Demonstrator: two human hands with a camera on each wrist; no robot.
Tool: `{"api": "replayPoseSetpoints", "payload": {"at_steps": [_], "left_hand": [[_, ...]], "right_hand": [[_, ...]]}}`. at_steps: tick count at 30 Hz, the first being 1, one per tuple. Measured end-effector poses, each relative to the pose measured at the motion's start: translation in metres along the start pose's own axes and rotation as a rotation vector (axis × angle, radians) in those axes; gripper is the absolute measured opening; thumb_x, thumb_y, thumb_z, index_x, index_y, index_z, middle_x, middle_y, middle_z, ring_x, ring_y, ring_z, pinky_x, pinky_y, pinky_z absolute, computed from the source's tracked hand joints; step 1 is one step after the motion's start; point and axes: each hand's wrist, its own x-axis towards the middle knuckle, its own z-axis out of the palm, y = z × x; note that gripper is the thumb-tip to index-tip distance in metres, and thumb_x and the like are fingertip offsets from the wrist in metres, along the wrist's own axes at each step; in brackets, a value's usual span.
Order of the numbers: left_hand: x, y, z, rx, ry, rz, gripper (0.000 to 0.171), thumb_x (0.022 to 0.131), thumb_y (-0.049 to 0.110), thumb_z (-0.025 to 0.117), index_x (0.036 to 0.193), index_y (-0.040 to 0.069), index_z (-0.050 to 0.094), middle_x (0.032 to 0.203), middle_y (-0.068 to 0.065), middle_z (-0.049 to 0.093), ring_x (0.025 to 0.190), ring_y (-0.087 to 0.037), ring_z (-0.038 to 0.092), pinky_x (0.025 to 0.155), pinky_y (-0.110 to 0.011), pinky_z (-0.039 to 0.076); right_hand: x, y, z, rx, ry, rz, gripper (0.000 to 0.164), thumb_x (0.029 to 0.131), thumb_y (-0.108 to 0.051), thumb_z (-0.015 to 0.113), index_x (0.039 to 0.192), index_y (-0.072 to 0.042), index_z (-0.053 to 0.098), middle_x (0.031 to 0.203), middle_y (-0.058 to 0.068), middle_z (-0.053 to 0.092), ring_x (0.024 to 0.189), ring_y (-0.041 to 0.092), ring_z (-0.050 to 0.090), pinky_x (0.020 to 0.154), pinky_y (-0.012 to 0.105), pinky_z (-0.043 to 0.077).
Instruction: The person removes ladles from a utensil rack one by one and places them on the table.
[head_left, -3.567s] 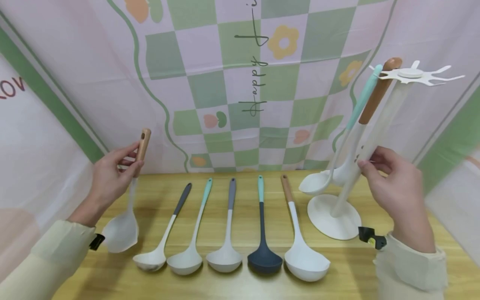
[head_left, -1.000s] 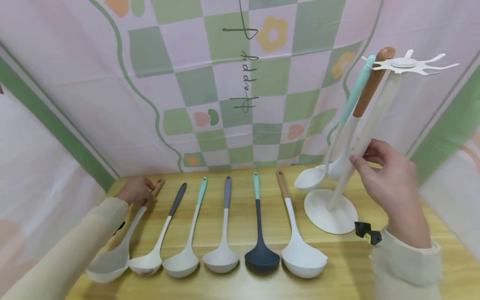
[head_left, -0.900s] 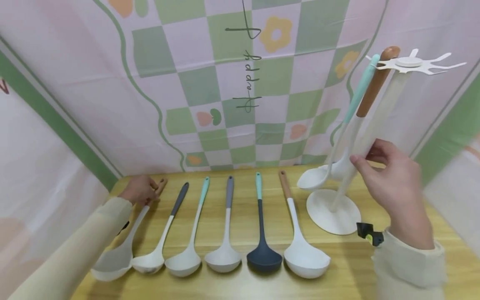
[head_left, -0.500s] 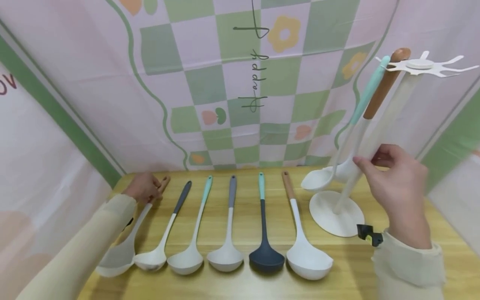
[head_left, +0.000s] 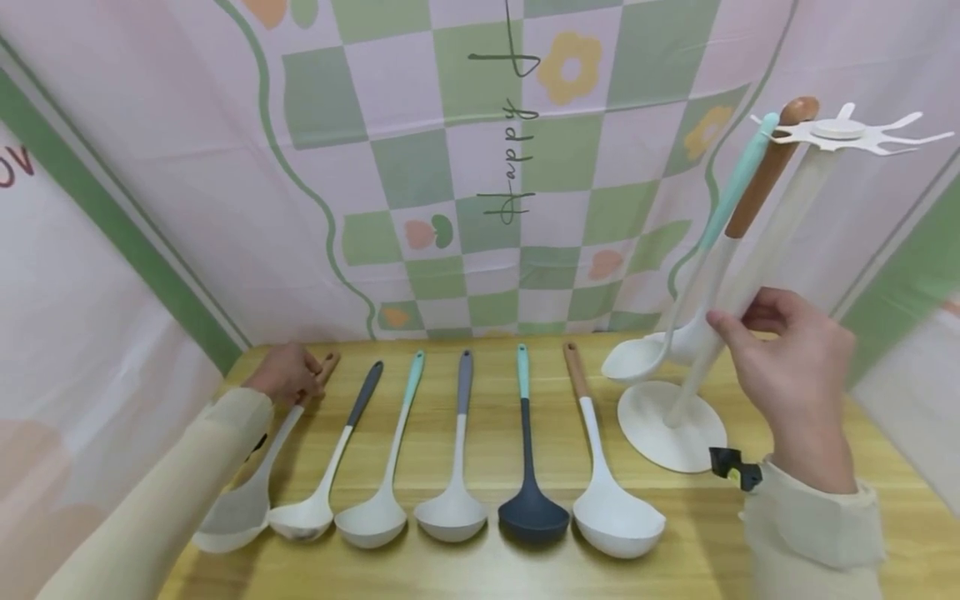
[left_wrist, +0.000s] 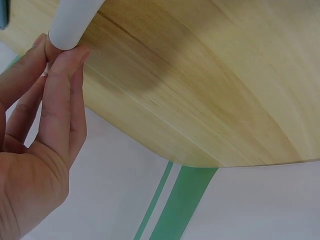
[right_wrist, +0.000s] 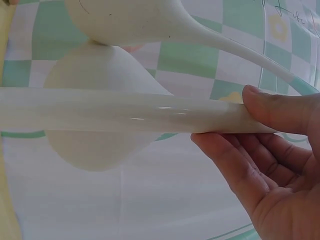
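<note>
Gaps between ladle handles (head_left: 464,383), stand (head_left: 789,208) blocking right

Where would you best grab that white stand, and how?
Probably by its pole, pinched midway from the person's right, as the right hand does: the pole is slim and straight, two hanging utensils crowd the left, and the spoked top looks thin.

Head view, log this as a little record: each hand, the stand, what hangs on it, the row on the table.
Left hand: grips the leftmost utensil by its brown handle
Right hand: pinches the pole of the white stand
Stand: on the wooden table
Hanging: mint-handled ladle, brown-handled utensil
Row, rightward from leftmost utensil: dark-grey-handled ladle, another mint-handled ladle, grey-handled ladle, dark blue ladle, brown-handled white ladle
</note>
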Motion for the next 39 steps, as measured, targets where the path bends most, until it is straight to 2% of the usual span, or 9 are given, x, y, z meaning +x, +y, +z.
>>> {"api": "replayPoseSetpoints", "payload": {"at_steps": [3, 6, 8, 10, 11, 14, 15, 21, 39], "left_hand": [[0.0009, -0.0006, -0.0003, 0.012, 0.003, 0.011, 0.042, 0.083, -0.006, 0.081, 0.120, -0.018, 0.066, 0.113, -0.032, 0.072, 0.073, -0.017, 0.068, 0.063, -0.026, 0.063], [0.0000, 0.0013, -0.0008, 0.014, -0.005, -0.008, 0.042, 0.084, -0.005, 0.080, 0.122, -0.017, 0.066, 0.115, -0.032, 0.071, 0.075, -0.019, 0.069, 0.063, -0.027, 0.064], [-0.0008, 0.0020, -0.0011, 0.016, -0.010, -0.018, 0.042, 0.085, -0.005, 0.080, 0.123, -0.017, 0.066, 0.116, -0.032, 0.071, 0.075, -0.020, 0.069, 0.063, -0.028, 0.064], [-0.0005, 0.0022, -0.0004, 0.006, -0.018, -0.033, 0.042, 0.086, -0.005, 0.080, 0.124, -0.017, 0.065, 0.115, -0.032, 0.071, 0.075, -0.021, 0.070, 0.064, -0.028, 0.064], [-0.0001, 0.0019, -0.0001, 0.002, -0.019, -0.032, 0.043, 0.086, -0.005, 0.080, 0.125, -0.017, 0.065, 0.115, -0.032, 0.070, 0.075, -0.021, 0.070, 0.064, -0.028, 0.064], [-0.0011, 0.0021, 0.0000, -0.002, -0.015, -0.025, 0.043, 0.086, -0.005, 0.080, 0.125, -0.017, 0.065, 0.117, -0.033, 0.070, 0.075, -0.020, 0.068, 0.064, -0.027, 0.063], [-0.0018, 0.0024, 0.0001, -0.003, -0.015, -0.023, 0.043, 0.086, -0.005, 0.080, 0.125, -0.017, 0.065, 0.118, -0.033, 0.070, 0.075, -0.020, 0.069, 0.064, -0.028, 0.063], [-0.0062, 0.0042, 0.0006, -0.004, -0.025, -0.010, 0.042, 0.085, -0.006, 0.080, 0.123, -0.018, 0.065, 0.119, -0.034, 0.069, 0.077, -0.021, 0.069, 0.065, -0.028, 0.064], [-0.0055, 0.0033, -0.0037, -0.002, -0.019, -0.019, 0.044, 0.085, -0.004, 0.081, 0.123, -0.018, 0.064, 0.119, -0.034, 0.069, 0.083, -0.023, 0.071, 0.068, -0.030, 0.066]], "right_hand": [[0.0005, 0.0005, 0.0003, 0.010, 0.003, -0.020, 0.044, 0.097, -0.033, 0.076, 0.126, 0.000, 0.071, 0.083, -0.017, 0.068, 0.073, -0.030, 0.043, 0.062, 0.007, 0.040], [0.0003, 0.0006, 0.0012, 0.019, 0.005, -0.044, 0.042, 0.096, -0.030, 0.076, 0.125, 0.000, 0.072, 0.090, -0.001, 0.077, 0.073, -0.031, 0.043, 0.059, 0.005, 0.039], [0.0006, 0.0004, 0.0019, 0.018, 0.010, -0.054, 0.042, 0.096, -0.029, 0.077, 0.125, 0.000, 0.073, 0.091, 0.002, 0.078, 0.072, -0.032, 0.043, 0.060, 0.004, 0.039], [0.0003, 0.0002, 0.0023, 0.025, 0.015, -0.068, 0.042, 0.096, -0.028, 0.077, 0.126, 0.001, 0.072, 0.107, 0.021, 0.079, 0.072, -0.033, 0.042, 0.061, 0.003, 0.038], [0.0002, 0.0005, 0.0022, 0.026, 0.017, -0.068, 0.041, 0.096, -0.027, 0.077, 0.126, 0.000, 0.073, 0.099, 0.013, 0.080, 0.072, -0.033, 0.043, 0.061, 0.003, 0.038], [-0.0006, 0.0010, 0.0020, 0.030, 0.020, -0.080, 0.039, 0.096, -0.026, 0.077, 0.125, -0.001, 0.074, 0.094, 0.006, 0.078, 0.073, -0.033, 0.044, 0.061, 0.001, 0.039], [-0.0011, 0.0010, 0.0021, 0.034, 0.015, -0.087, 0.038, 0.097, -0.026, 0.077, 0.125, 0.000, 0.074, 0.100, 0.013, 0.079, 0.074, -0.033, 0.044, 0.061, 0.000, 0.039], [-0.0026, 0.0019, 0.0017, 0.034, -0.008, -0.112, 0.034, 0.099, -0.024, 0.073, 0.123, 0.000, 0.074, 0.112, 0.026, 0.076, 0.076, -0.033, 0.042, 0.061, -0.003, 0.040], [-0.0016, 0.0032, -0.0010, 0.049, -0.085, -0.102, 0.035, 0.104, -0.029, 0.066, 0.125, -0.002, 0.071, 0.118, 0.022, 0.075, 0.081, -0.029, 0.046, 0.067, -0.007, 0.043]]}}
